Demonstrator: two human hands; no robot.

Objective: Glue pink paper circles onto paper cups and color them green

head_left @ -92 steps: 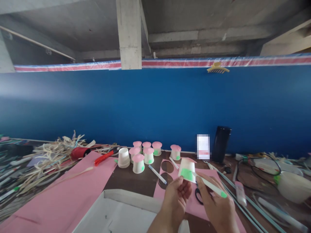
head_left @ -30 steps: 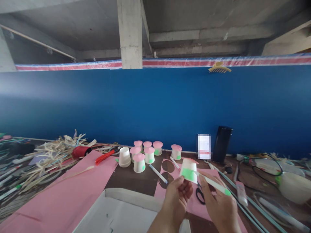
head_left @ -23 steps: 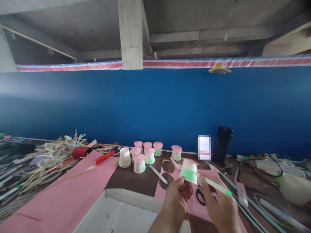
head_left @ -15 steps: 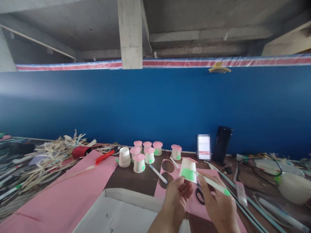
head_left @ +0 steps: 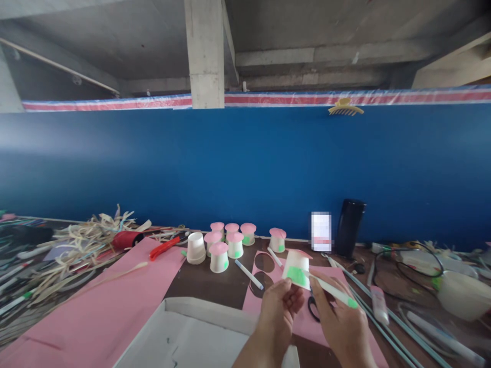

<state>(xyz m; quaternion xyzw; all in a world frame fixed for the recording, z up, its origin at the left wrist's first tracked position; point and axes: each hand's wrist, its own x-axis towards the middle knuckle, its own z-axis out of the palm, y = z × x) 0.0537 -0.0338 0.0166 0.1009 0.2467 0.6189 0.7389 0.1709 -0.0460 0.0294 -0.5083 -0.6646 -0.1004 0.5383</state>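
My left hand (head_left: 279,312) is closed on the lower rim of a white paper cup (head_left: 301,260), held upside down with a pink paper disc on top and a green patch on its side. In my right hand (head_left: 341,319) is a white marker with a green end (head_left: 333,291), its tip at the edge of the green patch. Below the hands lies pink paper (head_left: 307,322) with round holes cut out. Scissors with black handles (head_left: 313,308) rest on it, partly hidden by my right hand.
Several upside-down cups with pink tops (head_left: 219,257) stand ahead, beside stacked plain cups (head_left: 196,248). A white tray (head_left: 215,309) lies in front. Another marker (head_left: 249,275) is on the table. A phone (head_left: 321,231) and black cylinder (head_left: 351,227) stand at the blue partition (head_left: 245,163).
The marker in my right hand has swung slightly, its green end shifting left and down. The green patch on the cup looks a little different in shape. The left hand keeps its hold.
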